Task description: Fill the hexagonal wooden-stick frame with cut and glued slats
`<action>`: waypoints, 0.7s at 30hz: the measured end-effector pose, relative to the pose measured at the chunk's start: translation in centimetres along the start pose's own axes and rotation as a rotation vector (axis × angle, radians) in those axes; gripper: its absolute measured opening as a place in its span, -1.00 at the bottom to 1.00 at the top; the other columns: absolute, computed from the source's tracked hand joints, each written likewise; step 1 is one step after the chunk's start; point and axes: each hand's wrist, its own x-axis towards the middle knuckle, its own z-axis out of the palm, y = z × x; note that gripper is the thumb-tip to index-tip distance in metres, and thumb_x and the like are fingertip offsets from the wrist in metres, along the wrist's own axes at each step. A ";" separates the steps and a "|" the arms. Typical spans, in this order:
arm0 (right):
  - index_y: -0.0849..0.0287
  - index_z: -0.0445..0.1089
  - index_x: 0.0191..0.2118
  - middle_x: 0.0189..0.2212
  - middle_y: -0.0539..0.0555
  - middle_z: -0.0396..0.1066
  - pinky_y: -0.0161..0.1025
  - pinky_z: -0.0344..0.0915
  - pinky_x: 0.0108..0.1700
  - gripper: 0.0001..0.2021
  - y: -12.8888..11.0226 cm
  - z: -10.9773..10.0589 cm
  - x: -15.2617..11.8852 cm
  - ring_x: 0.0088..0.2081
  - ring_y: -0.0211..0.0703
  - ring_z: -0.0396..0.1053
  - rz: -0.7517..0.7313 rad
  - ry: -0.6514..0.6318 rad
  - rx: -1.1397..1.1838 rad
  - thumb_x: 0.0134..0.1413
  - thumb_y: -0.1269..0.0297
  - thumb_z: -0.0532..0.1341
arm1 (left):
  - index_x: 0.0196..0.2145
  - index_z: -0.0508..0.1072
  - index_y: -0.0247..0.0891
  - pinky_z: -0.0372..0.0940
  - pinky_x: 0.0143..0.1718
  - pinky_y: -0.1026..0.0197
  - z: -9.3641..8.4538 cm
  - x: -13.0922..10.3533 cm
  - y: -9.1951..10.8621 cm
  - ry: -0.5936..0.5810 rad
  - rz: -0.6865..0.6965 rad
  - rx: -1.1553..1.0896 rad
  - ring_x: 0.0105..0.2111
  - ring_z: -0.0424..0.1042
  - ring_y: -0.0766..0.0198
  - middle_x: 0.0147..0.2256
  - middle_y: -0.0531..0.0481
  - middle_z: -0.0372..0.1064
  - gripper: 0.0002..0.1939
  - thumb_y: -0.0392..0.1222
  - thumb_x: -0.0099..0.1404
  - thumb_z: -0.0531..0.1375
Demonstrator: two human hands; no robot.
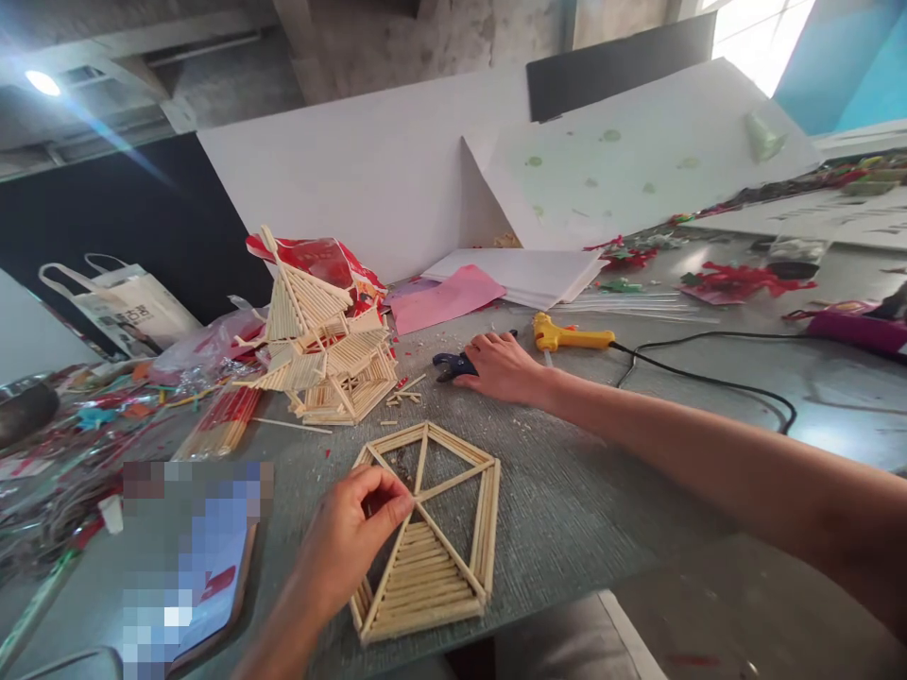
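A hexagonal frame of wooden sticks (pixel 488 529) lies flat near the table's front edge, its front wedge filled with rows of sticks and its other wedges open between spokes. My left hand (pixel 347 534) is over its left side, thumb and forefinger pinched together by the hub; whatever is between them is hidden. Farther off, my right hand (pixel 500 366) is closed over dark blue pliers (pixel 450 366), whose near end sticks out to the left. Short stick pieces (pixel 403 392) are scattered left of the pliers. Beyond them stands a tiered stick model of a building (pixel 318 340).
A yellow glue gun (pixel 573 337) with a black cord lies right of my right hand. At front left is a tablet-like device (pixel 227 576), partly blurred out. Bundled sticks (pixel 219 420), plastic wrap and clutter cover the left side. Pink paper (pixel 446 297) and white boards lie behind.
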 end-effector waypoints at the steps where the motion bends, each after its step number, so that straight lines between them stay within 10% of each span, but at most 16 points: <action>1: 0.32 0.38 -0.25 -0.26 0.24 0.36 -0.14 0.10 -0.14 -0.62 -0.7 -0.6 -0.2 -0.17 -0.03 0.27 -0.068 0.038 0.081 0.08 0.04 0.09 | -0.44 0.41 -0.28 0.18 -0.35 0.24 0.0 0.0 0.1 0.007 -0.009 -0.016 -0.42 0.31 0.27 -0.46 0.01 0.35 -0.78 -0.08 0.16 0.11; 7: 0.31 0.39 -0.34 -0.44 0.04 0.33 -0.39 0.16 -0.33 -0.88 -6.2 -4.5 -3.4 -0.41 -0.36 0.23 -0.509 0.001 0.661 0.05 0.41 0.12 | -0.41 0.43 -0.28 0.19 -0.33 0.24 0.0 0.0 0.4 0.069 -0.033 -0.112 -0.40 0.35 0.25 -0.44 0.01 0.40 -0.76 -0.04 0.15 0.12; 21: 0.29 0.39 -0.41 -0.48 0.05 0.33 -0.34 0.20 -0.32 -0.88 -9.6 -4.1 -5.3 -0.40 -0.29 0.25 -0.610 -0.198 0.443 0.03 0.44 0.11 | -0.44 0.43 -0.23 0.17 -0.36 0.26 1.1 -1.3 0.7 0.138 -0.024 0.023 -0.41 0.35 0.26 -0.45 0.03 0.38 -0.76 -0.06 0.22 0.06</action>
